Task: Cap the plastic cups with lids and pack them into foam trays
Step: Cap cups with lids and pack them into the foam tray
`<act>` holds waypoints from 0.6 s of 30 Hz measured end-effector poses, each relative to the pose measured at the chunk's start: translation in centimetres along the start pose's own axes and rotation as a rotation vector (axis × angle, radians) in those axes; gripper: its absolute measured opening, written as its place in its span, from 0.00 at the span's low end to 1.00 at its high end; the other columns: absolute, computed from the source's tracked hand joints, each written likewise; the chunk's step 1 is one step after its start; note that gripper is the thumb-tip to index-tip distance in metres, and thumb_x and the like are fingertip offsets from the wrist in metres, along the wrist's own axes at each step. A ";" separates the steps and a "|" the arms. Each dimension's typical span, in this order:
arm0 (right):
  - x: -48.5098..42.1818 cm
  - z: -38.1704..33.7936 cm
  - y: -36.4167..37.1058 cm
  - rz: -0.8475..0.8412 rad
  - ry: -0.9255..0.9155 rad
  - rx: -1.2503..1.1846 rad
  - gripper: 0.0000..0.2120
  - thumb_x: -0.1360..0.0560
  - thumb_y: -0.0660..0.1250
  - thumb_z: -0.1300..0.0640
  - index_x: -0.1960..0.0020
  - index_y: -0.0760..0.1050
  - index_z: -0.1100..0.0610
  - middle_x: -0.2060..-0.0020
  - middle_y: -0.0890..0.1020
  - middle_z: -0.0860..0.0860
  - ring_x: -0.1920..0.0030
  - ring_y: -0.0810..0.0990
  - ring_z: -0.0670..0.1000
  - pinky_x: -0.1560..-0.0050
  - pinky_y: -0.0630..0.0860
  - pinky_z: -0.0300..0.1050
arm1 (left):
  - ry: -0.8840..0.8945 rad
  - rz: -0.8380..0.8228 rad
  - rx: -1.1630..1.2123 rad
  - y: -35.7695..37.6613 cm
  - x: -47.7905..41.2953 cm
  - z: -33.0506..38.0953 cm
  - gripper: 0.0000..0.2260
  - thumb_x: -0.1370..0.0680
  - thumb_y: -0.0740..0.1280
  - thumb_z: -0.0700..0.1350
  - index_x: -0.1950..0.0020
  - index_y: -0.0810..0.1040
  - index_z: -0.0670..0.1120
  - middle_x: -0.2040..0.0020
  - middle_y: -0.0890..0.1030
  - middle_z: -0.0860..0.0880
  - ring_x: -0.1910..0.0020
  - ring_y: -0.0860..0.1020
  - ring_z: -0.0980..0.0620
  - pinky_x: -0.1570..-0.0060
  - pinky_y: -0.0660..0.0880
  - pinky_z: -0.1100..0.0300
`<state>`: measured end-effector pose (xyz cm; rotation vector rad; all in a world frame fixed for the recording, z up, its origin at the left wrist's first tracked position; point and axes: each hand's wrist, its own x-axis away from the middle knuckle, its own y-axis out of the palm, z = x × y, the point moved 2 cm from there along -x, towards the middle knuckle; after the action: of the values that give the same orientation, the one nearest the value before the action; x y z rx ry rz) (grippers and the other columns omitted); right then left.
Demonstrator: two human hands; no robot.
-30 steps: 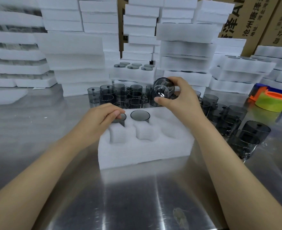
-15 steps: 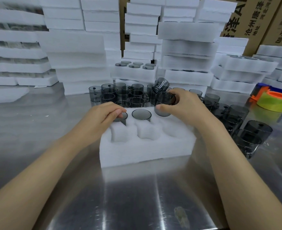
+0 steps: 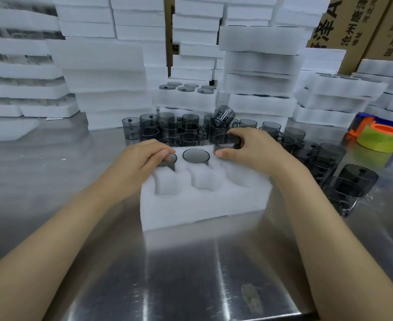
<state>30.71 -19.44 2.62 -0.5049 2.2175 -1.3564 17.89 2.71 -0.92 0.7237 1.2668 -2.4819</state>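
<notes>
A white foam tray (image 3: 202, 205) with round pockets lies on the steel table in front of me. Its back row holds smoky grey plastic cups. My left hand (image 3: 142, 163) rests its curled fingers on the back-left cup (image 3: 171, 159). The middle cup (image 3: 196, 155) sits in its pocket, untouched. My right hand (image 3: 248, 149) grips the rim of a third cup (image 3: 225, 142), which stands part-way down in the back-right pocket. The three front pockets hold nothing.
Loose grey cups (image 3: 167, 128) crowd the table behind the tray and at the right (image 3: 343, 184). One cup (image 3: 222, 115) lies tilted on top of the others. Stacks of foam trays (image 3: 102, 66) wall the back. A tape dispenser (image 3: 380, 135) sits far right.
My right hand brought the cup down from above the tray and set it upright into the back-right pocket. The left hand stayed on the back-left cup.
</notes>
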 end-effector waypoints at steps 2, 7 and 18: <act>0.1 0.1 -0.1 -0.017 0.008 -0.049 0.31 0.31 0.69 0.36 0.34 0.73 0.52 0.44 0.80 0.47 0.41 0.77 0.51 0.40 0.73 0.53 | 0.004 0.000 0.000 0.0 0.0 0.0 0.11 0.18 0.58 0.42 0.45 0.81 0.44 0.53 0.80 0.54 0.52 0.78 0.59 0.48 0.74 0.63; 0.3 0.6 -0.4 0.055 0.030 -0.350 0.16 0.26 0.67 0.39 0.45 0.81 0.48 0.52 0.84 0.45 0.50 0.80 0.44 0.53 0.73 0.33 | 0.012 -0.002 -0.002 0.0 -0.1 0.1 0.11 0.18 0.58 0.41 0.45 0.81 0.43 0.54 0.80 0.55 0.52 0.77 0.60 0.49 0.72 0.68; -0.2 1.8 0.7 -0.085 0.132 -0.340 0.23 0.32 0.75 0.43 0.40 0.80 0.49 0.54 0.77 0.41 0.56 0.72 0.33 0.46 0.64 0.37 | 0.000 -0.006 -0.016 0.0 0.0 0.2 0.11 0.18 0.58 0.41 0.45 0.81 0.43 0.54 0.80 0.55 0.52 0.77 0.61 0.51 0.70 0.72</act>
<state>31.83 -20.35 1.37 -0.6515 2.5791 -1.0824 17.86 2.55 -0.81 0.7178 1.2888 -2.4740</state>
